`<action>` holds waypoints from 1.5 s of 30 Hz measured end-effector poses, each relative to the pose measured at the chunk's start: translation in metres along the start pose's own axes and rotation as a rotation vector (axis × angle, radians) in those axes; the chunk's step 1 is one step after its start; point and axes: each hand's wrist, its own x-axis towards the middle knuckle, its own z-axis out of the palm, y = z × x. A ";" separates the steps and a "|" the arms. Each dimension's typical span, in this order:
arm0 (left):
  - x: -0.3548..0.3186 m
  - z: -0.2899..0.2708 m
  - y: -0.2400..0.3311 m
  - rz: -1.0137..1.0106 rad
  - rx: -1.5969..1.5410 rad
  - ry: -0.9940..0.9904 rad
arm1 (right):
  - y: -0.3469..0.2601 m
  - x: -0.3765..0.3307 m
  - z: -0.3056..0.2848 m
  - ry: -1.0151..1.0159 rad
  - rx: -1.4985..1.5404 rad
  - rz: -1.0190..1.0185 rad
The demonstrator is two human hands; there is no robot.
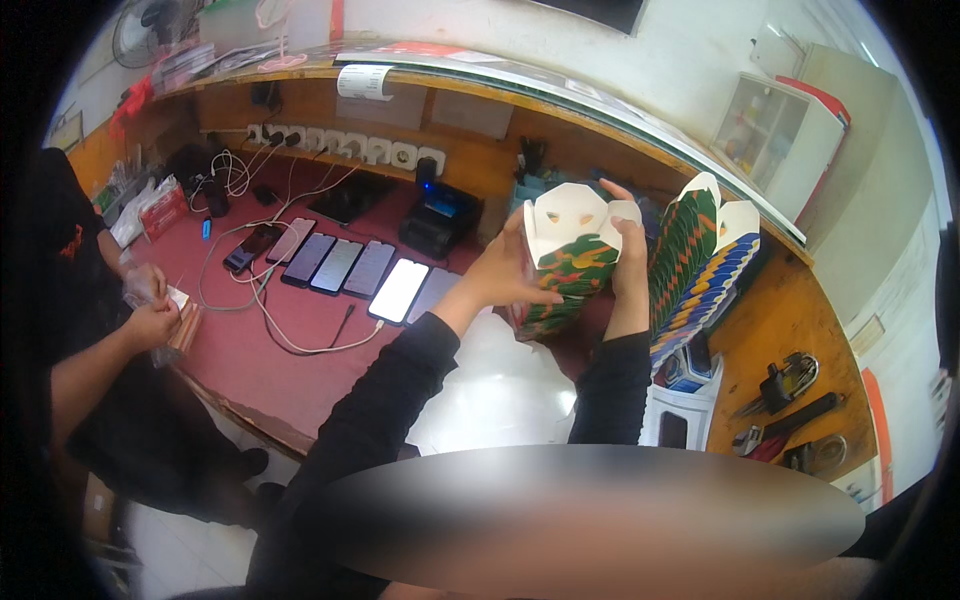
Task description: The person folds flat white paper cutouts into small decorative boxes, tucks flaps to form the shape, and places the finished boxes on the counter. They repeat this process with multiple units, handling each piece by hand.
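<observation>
I hold a folded paper box point(568, 262) with a green, orange and red pattern and white flaps, raised above the counter. My left hand point(500, 275) grips its left side. At the box's right side my right hand point(628, 255) pinches a white top flap. Both sleeves are black. Just right of the box stands a stack of flat unfolded boxes point(700, 265) of the same kind, leaning upright.
A row of several phones point(335, 265) lies on the maroon counter point(240, 350) with white cables and a wall of sockets point(345, 145) behind. A person at left point(150, 320) holds a small packet. Pliers and tools point(785, 400) lie on the wooden shelf at right.
</observation>
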 end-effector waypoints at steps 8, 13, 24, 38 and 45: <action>0.009 -0.007 -0.005 -0.141 -0.062 -0.011 | 0.022 0.003 -0.001 -0.031 -0.007 0.048; 0.008 -0.020 0.006 0.005 0.134 0.043 | 0.037 0.005 -0.013 -0.019 -0.086 0.099; 0.005 -0.004 -0.009 -0.075 0.026 -0.038 | 0.059 -0.015 0.002 0.057 0.187 0.107; 0.016 0.011 -0.009 -0.086 -0.015 -0.075 | 0.087 -0.024 0.000 0.231 0.032 0.024; 0.012 -0.017 0.020 -0.499 0.054 -0.288 | 0.054 -0.052 0.024 0.400 -0.474 -0.079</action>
